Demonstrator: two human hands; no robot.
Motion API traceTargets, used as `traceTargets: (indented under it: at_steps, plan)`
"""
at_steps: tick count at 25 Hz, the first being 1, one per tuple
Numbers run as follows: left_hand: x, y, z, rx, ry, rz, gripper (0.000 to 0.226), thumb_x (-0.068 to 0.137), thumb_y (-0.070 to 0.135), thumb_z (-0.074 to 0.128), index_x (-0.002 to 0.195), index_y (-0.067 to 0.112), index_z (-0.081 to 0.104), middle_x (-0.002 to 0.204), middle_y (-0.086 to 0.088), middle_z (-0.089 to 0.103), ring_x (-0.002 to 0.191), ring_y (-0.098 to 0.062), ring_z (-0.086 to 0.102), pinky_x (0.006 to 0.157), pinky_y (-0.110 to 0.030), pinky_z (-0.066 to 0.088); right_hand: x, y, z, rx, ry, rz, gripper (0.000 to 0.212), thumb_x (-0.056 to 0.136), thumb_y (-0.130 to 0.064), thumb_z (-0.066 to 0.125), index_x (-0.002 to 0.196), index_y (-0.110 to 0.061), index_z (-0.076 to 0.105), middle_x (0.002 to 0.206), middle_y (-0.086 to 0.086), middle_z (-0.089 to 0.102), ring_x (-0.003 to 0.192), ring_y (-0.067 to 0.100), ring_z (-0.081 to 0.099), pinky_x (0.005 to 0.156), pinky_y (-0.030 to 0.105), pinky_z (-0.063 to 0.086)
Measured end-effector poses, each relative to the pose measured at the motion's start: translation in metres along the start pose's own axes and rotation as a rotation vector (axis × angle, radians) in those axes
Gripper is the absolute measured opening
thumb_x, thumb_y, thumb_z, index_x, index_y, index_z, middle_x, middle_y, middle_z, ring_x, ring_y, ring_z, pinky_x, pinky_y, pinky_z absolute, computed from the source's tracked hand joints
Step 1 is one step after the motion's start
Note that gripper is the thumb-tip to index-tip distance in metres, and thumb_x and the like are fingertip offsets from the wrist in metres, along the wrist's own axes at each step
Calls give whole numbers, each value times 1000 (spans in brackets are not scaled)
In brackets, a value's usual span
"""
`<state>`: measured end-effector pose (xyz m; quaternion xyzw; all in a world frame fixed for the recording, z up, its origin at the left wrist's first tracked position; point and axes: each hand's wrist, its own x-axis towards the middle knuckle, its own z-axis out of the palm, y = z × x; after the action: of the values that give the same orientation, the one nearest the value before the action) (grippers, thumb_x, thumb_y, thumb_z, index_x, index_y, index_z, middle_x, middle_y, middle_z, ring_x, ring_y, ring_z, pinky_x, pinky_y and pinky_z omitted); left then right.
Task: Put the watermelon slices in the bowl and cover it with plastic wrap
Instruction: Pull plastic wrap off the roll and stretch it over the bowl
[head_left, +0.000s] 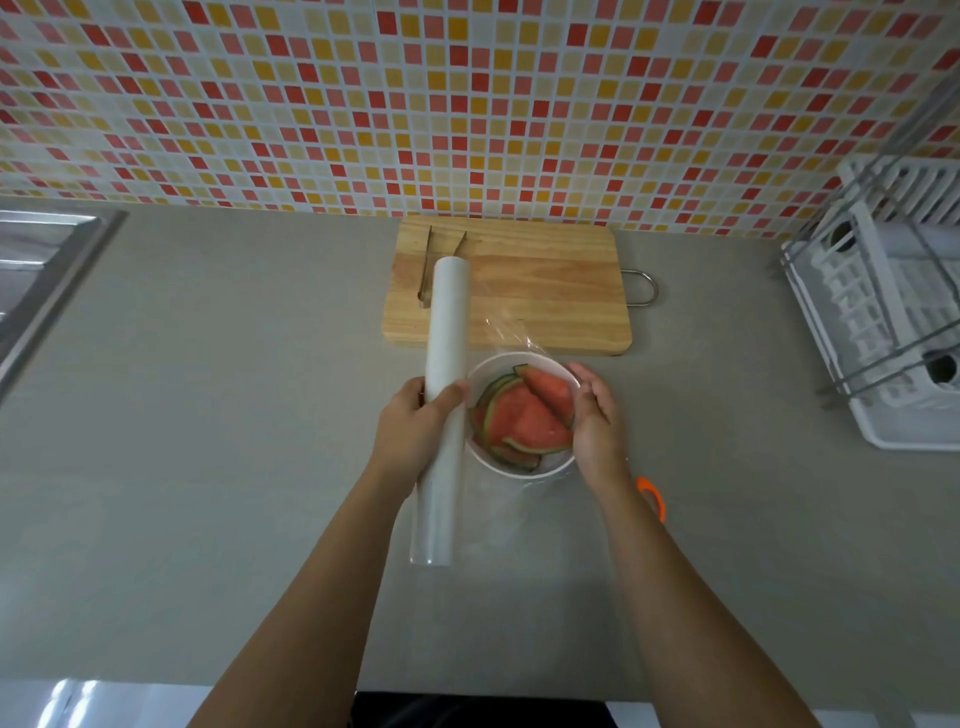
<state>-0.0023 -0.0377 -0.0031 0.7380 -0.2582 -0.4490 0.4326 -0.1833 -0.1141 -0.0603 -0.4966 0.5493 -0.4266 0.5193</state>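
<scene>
A white bowl (496, 460) on the grey counter holds several watermelon slices (524, 415). My left hand (413, 428) grips a long white roll of plastic wrap (444, 332) just left of the bowl. A clear sheet of wrap (511, 332) stretches from the roll across the bowl. My right hand (595, 415) rests against the bowl's right rim with fingers nearly straight, pressing the film there.
A wooden cutting board (545, 291) with metal tongs (426, 270) lies behind the bowl. An orange-handled tool (652, 496) peeks out beside my right forearm. A white dish rack (893, 312) stands at the right, a steel sink (41, 270) at the left.
</scene>
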Motion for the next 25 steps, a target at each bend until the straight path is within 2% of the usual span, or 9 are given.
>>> traceTargets:
  at_steps: [7, 10, 12, 13, 15, 17, 19, 21, 25]
  plan:
    - [1, -7, 2, -163, -53, -92, 52, 76, 49, 61, 106, 6, 65, 91, -14, 68, 73, -26, 65, 61, -33, 50, 1, -5, 2, 181, -66, 174, 41, 100, -31, 24, 97, -30, 64, 96, -17, 69, 82, -12, 62, 65, 4, 45]
    - [3, -7, 1, -136, -46, -82, 54, 76, 50, 60, 108, 8, 64, 93, -14, 68, 76, -26, 65, 63, -35, 50, 5, -4, -1, 198, -180, 279, 63, 94, -55, 4, 104, -31, 61, 102, -17, 65, 88, -14, 60, 69, 3, 44]
    - [3, -8, 1, -122, -43, -66, 52, 78, 49, 60, 110, 8, 63, 94, -13, 68, 77, -26, 65, 64, -35, 50, 8, -3, -7, 126, -240, 297, 74, 89, -62, -2, 106, -29, 62, 107, -12, 68, 100, -7, 60, 86, 10, 45]
    - [4, -9, 1, -120, -40, -56, 51, 79, 49, 61, 109, 8, 63, 93, -12, 68, 77, -26, 65, 64, -35, 50, 10, -4, -10, 57, -261, 303, 81, 84, -68, -3, 118, -28, 59, 122, -4, 63, 116, 2, 53, 101, 20, 39]
    - [5, -10, 1, -110, -38, -40, 49, 80, 48, 62, 108, 8, 64, 92, -12, 68, 77, -25, 65, 64, -35, 51, 13, -7, -20, -45, -197, 287, 84, 78, -75, -3, 140, -33, 34, 151, -4, 31, 139, 12, 25, 117, 36, 15]
    - [6, -11, 1, -107, -31, -38, 48, 81, 48, 62, 109, 9, 63, 94, -12, 68, 77, -25, 65, 63, -34, 50, 12, -7, -23, 39, -117, 193, 68, 84, -69, 1, 142, -41, 22, 152, -15, 18, 141, 8, 15, 116, 31, 8]
    - [6, -11, 3, -105, -29, -38, 49, 82, 48, 61, 111, 8, 63, 95, -13, 68, 77, -25, 65, 62, -33, 49, 4, -9, -20, 202, -198, 180, 68, 86, -67, 0, 142, -37, 25, 140, -21, 33, 130, 0, 35, 107, 18, 25]
    - [5, -11, 4, -108, -21, -39, 50, 82, 48, 61, 112, 9, 62, 95, -13, 67, 77, -25, 65, 61, -33, 49, -4, -11, -12, 287, -270, 199, 78, 85, -65, -5, 144, -25, 25, 128, -19, 45, 111, -10, 50, 86, 7, 42]
    - [3, -11, 5, -115, -17, -39, 46, 86, 47, 59, 115, 12, 57, 100, -11, 66, 81, -23, 66, 61, -32, 50, -1, -13, -1, 267, -181, 213, 75, 88, -62, 2, 138, -19, 38, 128, -2, 54, 107, 1, 55, 77, 9, 47]
